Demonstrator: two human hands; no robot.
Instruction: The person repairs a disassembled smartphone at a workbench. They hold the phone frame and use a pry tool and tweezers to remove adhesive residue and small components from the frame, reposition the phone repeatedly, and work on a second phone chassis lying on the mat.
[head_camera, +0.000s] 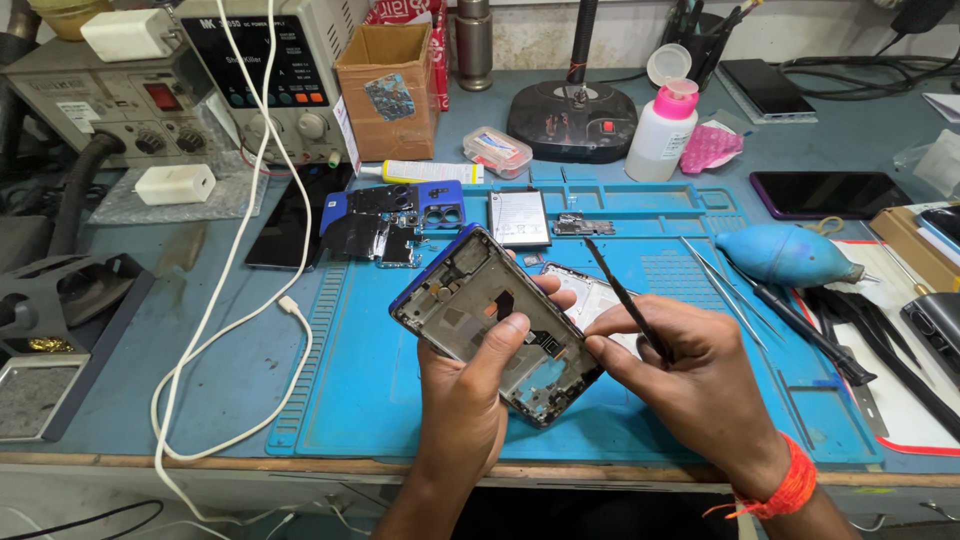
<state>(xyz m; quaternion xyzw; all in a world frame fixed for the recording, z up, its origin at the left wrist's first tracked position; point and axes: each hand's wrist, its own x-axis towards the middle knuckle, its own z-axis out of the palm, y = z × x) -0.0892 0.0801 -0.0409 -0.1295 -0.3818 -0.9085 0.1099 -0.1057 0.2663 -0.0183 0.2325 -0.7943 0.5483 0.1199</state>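
The left hand (470, 385) grips an opened phone frame (497, 325) from beneath, thumb laid across its bare inner face and fingertips curling round the far edge; the frame tilts with its blue-edged end toward 11 o'clock, above the blue work mat (380, 400). The right hand (690, 375) sits at 3 o'clock of the frame, thumb and forefinger pinching a thin black tool (625, 298) whose free end points to 12 o'clock; its working end is hidden behind the fingers, probably at the frame's lower corner. At 12 o'clock of the frame lies a flat battery (519, 217), at 11 o'clock a blue back cover (400, 212). A blue dust blower (785, 254) rests at 2 o'clock.
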